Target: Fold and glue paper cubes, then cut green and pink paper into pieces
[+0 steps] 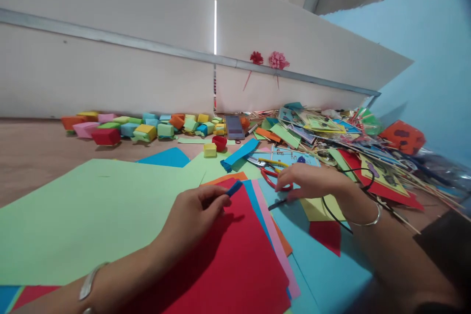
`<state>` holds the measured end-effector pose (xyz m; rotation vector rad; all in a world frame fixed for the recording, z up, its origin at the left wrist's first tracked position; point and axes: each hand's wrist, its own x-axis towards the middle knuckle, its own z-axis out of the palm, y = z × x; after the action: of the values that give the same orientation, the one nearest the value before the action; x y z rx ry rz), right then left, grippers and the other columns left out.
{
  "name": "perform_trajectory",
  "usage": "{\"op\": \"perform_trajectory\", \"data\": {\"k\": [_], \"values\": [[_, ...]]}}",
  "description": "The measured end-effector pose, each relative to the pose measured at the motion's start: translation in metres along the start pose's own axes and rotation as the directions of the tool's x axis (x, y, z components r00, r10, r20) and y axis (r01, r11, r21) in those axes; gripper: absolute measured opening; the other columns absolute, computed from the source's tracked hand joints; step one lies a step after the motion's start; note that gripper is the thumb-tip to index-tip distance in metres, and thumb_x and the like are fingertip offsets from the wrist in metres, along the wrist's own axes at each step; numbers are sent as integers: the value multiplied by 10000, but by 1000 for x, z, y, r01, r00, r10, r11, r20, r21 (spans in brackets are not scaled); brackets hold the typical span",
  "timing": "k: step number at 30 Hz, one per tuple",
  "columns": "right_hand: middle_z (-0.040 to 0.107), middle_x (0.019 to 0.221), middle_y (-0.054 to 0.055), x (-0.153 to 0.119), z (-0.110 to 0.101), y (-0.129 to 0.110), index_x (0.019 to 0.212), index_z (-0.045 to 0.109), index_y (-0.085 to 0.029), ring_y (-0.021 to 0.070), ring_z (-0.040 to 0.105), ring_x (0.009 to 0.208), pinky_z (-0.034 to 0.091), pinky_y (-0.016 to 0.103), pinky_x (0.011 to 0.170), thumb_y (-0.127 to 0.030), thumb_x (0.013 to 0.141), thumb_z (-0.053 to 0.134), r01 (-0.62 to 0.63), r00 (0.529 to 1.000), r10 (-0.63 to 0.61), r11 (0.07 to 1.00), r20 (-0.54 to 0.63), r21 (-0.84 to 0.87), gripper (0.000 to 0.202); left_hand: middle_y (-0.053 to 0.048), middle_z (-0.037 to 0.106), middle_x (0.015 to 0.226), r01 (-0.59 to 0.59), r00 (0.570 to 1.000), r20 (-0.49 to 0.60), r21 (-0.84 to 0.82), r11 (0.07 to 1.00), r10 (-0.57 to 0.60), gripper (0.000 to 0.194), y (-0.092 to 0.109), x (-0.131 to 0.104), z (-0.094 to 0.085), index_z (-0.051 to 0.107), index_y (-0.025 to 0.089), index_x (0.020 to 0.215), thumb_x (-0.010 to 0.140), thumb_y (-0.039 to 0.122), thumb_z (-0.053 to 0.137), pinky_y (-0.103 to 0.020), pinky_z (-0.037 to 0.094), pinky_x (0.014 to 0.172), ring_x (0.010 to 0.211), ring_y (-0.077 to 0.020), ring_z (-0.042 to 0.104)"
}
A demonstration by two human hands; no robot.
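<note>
My left hand is closed on a small folded blue paper strip, above a red sheet. To the right, my right hand is closed round the near end of a thin dark tool, which points left over the light blue paper. Red-handled scissors lie just beyond my right hand, partly covered by it. Blue, pink and orange sheets show under the red one. A blue paper piece, a yellow paper box and a red paper cup sit farther back.
Many coloured paper boxes line the white board. A large green sheet covers the left. Paper scraps, sticks and cards pile up at the back right, near an orange paper shape. A black cable loops by my right wrist.
</note>
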<state>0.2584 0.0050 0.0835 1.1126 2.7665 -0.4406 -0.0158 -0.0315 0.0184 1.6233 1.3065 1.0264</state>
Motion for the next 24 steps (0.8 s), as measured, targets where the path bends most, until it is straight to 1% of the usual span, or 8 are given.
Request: {"op": "perform_trajectory", "data": {"k": [1,3,4,8,11,16,20,24], "values": [[712,874,36,6,8,-9,943,725,-185,138,620,772,416,243,685,-211,873,677,43,993,-43,999,-112,-4,89,-44,728,629,-67,998,19,59,996,66,191,-1,-2,1,747,226,656,701,378,641,-289,450,554,568,-189,604],[686,863,47,17,23,-29,943,698,-174,147,599,778,421,254,687,-285,917,654,37,927,-54,998,-370,-54,122,-49,739,640,-192,981,54,128,973,186,182,-2,-5,3,764,248,673,726,344,619,-293,442,562,565,-196,612],[682,892,63,21,30,-38,971,687,-163,163,598,807,423,262,687,-331,896,690,45,907,-82,994,-412,-98,185,-51,740,640,-240,970,72,146,960,232,185,-3,-7,4,772,258,688,738,331,610,-289,432,551,549,-193,607],[660,833,52,29,48,-60,899,667,-154,158,585,765,400,248,641,-321,893,699,73,873,-152,980,-464,-183,170,-48,722,616,-378,925,114,200,904,362,200,-5,-10,4,776,278,714,779,294,588,-267,388,514,499,-172,556],[641,746,31,30,53,-60,811,654,-157,142,574,709,382,242,621,-262,915,667,109,846,-194,975,-496,-195,148,-47,700,588,-437,899,142,260,861,414,239,-7,-12,3,770,270,705,803,267,553,-255,366,499,476,-159,526],[640,648,13,30,52,-53,726,663,-153,121,571,635,371,228,590,-206,916,648,198,790,-215,976,-575,-93,199,-81,737,650,-510,860,169,336,792,482,285,-5,-12,-1,777,254,700,822,273,520,-248,403,533,546,-182,608],[648,607,-5,29,45,-48,732,707,-163,99,568,576,381,207,559,-235,919,631,291,834,-154,939,-530,185,214,-67,719,616,-486,874,181,308,818,451,276,2,-11,-2,764,242,691,822,294,526,-238,396,517,523,-165,585],[647,582,-11,33,43,-48,689,706,-159,81,551,524,402,189,528,-263,896,611,253,899,-10,827,-438,501,250,-26,647,528,-284,947,217,222,933,237,246,7,-10,-2,724,220,636,783,331,561,-235,367,491,480,-143,516]]}}
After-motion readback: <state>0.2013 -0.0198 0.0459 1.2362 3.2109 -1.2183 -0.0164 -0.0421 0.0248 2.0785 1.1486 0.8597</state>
